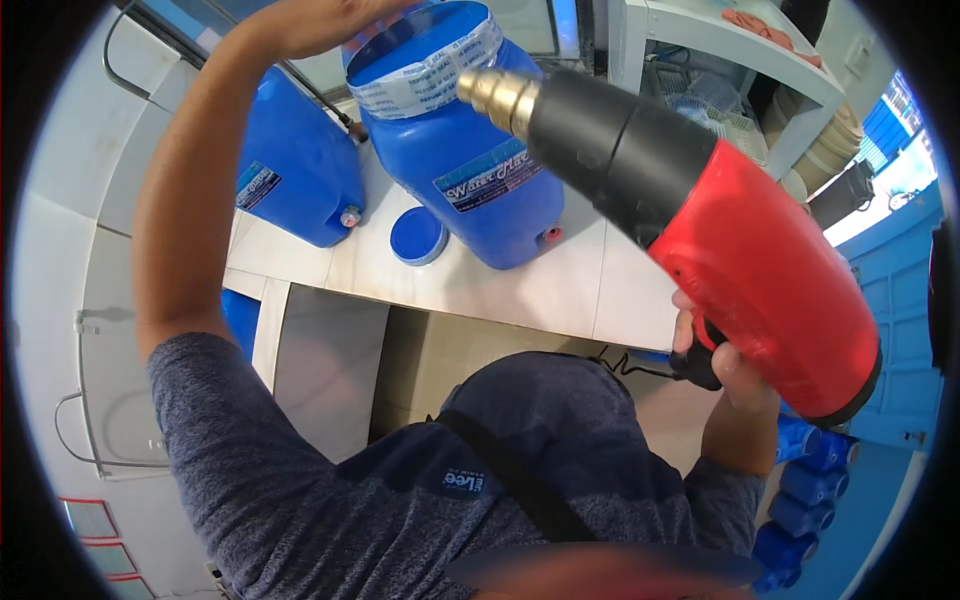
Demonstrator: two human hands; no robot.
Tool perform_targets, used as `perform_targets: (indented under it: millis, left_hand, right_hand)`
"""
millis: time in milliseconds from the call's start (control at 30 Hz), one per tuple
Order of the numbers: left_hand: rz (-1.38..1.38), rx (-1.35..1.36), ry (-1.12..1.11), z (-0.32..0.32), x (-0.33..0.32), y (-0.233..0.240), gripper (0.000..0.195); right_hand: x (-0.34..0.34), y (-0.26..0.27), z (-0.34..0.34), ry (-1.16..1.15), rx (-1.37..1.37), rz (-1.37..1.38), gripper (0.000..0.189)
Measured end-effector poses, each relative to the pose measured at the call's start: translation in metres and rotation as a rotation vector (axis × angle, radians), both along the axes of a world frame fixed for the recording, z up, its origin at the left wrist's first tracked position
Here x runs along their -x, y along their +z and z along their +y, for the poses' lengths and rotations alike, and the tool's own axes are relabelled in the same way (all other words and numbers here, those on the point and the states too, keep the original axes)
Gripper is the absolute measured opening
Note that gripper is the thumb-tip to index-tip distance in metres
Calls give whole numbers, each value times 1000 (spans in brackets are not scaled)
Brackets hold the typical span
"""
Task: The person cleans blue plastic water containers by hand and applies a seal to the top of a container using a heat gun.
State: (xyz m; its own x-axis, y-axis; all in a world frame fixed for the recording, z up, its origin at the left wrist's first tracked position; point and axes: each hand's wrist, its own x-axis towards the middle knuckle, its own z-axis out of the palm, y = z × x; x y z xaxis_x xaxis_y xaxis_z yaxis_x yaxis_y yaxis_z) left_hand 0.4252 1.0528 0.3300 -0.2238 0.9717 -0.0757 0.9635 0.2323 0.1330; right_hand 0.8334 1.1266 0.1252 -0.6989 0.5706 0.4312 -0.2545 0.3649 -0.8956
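My right hand (731, 360) is closed around the handle of a red and black heat gun (772, 277), with fingers by its trigger. The gun's brass-coloured nozzle points left, overlapping in view the clear printed seal band (435, 79) around the wide blue cap (424, 41) of a blue plastic water container (472, 172). My left hand (330, 26) reaches to the far left side of that cap; its fingers are blurred and partly hidden, so contact and grip cannot be told. The container leans on the pale counter. A smaller blue cap (418, 235) lies beside it.
Another blue water container (300, 165) stands at the left, with a small spout low down. The tiled counter (540, 296) has its near edge before my body. A white shelf (795, 67) with baskets stands at the upper right. Several blue bottles (802, 510) are stacked at the lower right.
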Motion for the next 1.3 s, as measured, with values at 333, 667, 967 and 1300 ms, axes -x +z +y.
perform_targets:
  millis: [333, 667, 967, 1300]
  left_hand:
    - [-139, -18, -221, 12, -31, -8, 56]
    - [-24, -53, -367, 29, -13, -6, 50]
    - [-38, 5, -247, 20, -34, 3, 50]
    - [146, 73, 22, 15, -19, 0, 52]
  right_hand:
    - [10, 3, -4, -15, 52, 2, 68]
    - [5, 12, 8, 48, 25, 45, 59]
    - [14, 41, 13, 157, 93, 200, 37]
    - [-23, 17, 31, -8, -81, -228, 63]
